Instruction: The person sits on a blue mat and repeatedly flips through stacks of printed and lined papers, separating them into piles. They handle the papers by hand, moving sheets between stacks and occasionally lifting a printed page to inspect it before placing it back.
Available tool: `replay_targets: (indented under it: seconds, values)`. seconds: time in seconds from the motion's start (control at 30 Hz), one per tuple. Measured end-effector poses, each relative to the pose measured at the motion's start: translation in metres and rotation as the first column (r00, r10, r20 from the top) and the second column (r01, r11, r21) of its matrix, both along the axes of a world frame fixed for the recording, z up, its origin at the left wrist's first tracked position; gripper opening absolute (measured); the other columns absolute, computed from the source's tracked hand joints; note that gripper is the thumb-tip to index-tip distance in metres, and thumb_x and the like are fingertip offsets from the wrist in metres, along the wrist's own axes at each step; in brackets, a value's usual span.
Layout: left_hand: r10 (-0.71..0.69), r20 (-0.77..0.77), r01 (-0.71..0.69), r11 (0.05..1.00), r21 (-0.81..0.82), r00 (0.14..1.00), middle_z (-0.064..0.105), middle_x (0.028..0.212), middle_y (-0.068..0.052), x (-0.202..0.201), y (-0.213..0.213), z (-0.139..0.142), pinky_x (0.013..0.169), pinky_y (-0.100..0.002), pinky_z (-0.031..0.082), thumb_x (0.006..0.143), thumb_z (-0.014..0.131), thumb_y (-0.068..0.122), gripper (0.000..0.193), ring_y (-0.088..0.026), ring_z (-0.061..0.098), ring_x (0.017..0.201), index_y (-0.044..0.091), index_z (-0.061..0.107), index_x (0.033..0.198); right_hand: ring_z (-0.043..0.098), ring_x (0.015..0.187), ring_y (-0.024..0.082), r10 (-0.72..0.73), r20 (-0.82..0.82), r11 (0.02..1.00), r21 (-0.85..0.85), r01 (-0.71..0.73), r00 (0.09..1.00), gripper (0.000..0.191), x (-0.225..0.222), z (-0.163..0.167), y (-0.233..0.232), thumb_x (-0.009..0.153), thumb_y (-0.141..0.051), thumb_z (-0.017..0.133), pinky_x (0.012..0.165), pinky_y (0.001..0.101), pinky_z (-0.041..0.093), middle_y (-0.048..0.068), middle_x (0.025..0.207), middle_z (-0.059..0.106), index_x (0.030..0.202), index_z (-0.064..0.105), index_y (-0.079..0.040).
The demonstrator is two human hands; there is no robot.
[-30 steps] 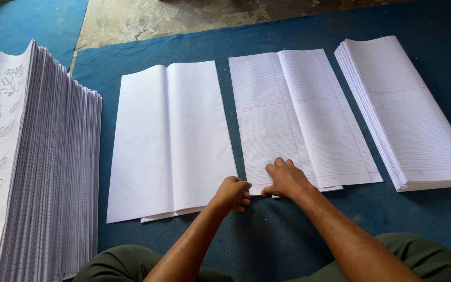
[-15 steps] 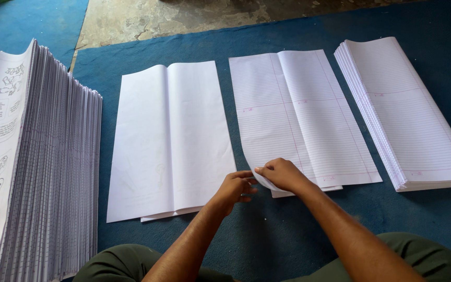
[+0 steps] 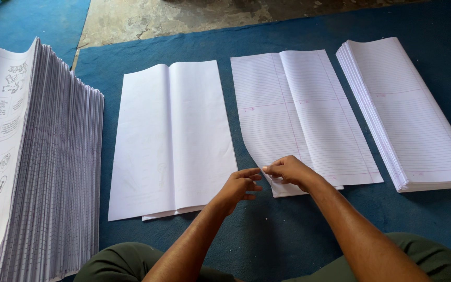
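At lower centre, right hand [image 3: 288, 171] pinches the ruled white sheet's [image 3: 298, 115] lifted corner, loosely curled left hand [image 3: 241, 185] beside; best peel just one.

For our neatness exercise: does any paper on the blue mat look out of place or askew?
Yes. The near left corner of the lined sheet is lifted and bent, pinched by the right hand, with the left hand beside it. The other piles lie flat.

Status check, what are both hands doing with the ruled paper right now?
Right hand pinching the near-left corner of the ruled sheet, corner lifted. Left hand beside it, fingertips at the same corner. Nothing in the way; blank sheets lie left.
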State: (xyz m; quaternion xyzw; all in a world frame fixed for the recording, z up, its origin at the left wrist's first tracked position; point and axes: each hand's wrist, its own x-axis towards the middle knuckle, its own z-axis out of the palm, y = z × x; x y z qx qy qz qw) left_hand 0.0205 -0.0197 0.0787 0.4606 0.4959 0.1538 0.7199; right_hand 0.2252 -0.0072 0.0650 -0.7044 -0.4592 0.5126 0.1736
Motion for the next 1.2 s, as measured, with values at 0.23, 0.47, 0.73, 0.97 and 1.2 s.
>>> replay_targets:
  seconds: [0.23,0.47,0.73,0.97,1.2]
  values:
    - [-0.01,0.006,0.01,1.0,0.003,1.0,0.05,0.146,-0.019,0.0,-0.001,0.002,0.103,-0.05,0.049,0.089,0.048,0.009,0.061,-0.032,0.057,0.127,0.011,0.041,0.149,0.071,0.072,0.025,0.016,0.014,0.999,-0.038,-0.015,1.0,0.048,0.0,0.0,-0.002,0.078,-0.047,0.076,0.069,0.0372,0.06,0.019,0.077,0.072,0.086,0.076,0.0]
    - [-0.001,0.002,0.001,1.0,-0.01,1.0,0.051,0.146,-0.017,0.0,-0.001,0.002,0.104,-0.051,0.049,0.086,0.049,0.008,0.063,-0.032,0.058,0.127,0.011,0.041,0.149,0.074,0.08,0.024,-0.009,-0.015,0.999,-0.048,0.008,1.0,0.047,0.0,-0.001,0.0,0.079,-0.046,0.074,0.074,0.034,0.063,0.018,0.081,0.074,0.089,0.077,0.0]
    - [-0.013,-0.005,0.013,1.0,0.001,1.0,0.054,0.144,-0.016,0.0,-0.002,-0.003,0.104,-0.052,0.048,0.087,0.051,0.01,0.06,-0.03,0.059,0.125,0.009,0.045,0.147,0.075,0.088,0.024,-0.005,0.009,1.0,-0.015,0.006,1.0,0.039,-0.001,0.0,-0.003,0.081,-0.029,0.073,0.082,0.035,0.06,0.023,0.094,0.076,0.105,0.074,0.002]
    - [-0.023,-0.014,0.023,1.0,-0.004,1.0,0.054,0.144,-0.014,0.0,-0.002,-0.002,0.104,-0.051,0.048,0.088,0.051,0.012,0.06,-0.029,0.058,0.125,0.011,0.044,0.147,0.074,0.078,0.023,0.014,0.078,0.999,-0.033,-0.011,0.997,0.032,-0.005,0.014,-0.004,0.082,-0.023,0.068,0.073,0.0336,0.059,0.019,0.089,0.076,0.105,0.075,-0.003]
    - [-0.039,-0.016,0.038,0.999,-0.001,0.999,0.054,0.144,-0.014,-0.001,-0.001,-0.001,0.106,-0.051,0.047,0.086,0.052,0.012,0.061,-0.029,0.057,0.126,0.012,0.044,0.147,0.072,0.07,0.017,0.145,0.249,0.987,0.037,-0.159,0.958,0.023,-0.013,0.024,-0.005,0.077,-0.022,0.073,0.067,0.0323,0.056,0.01,0.081,0.078,0.094,0.08,-0.008]
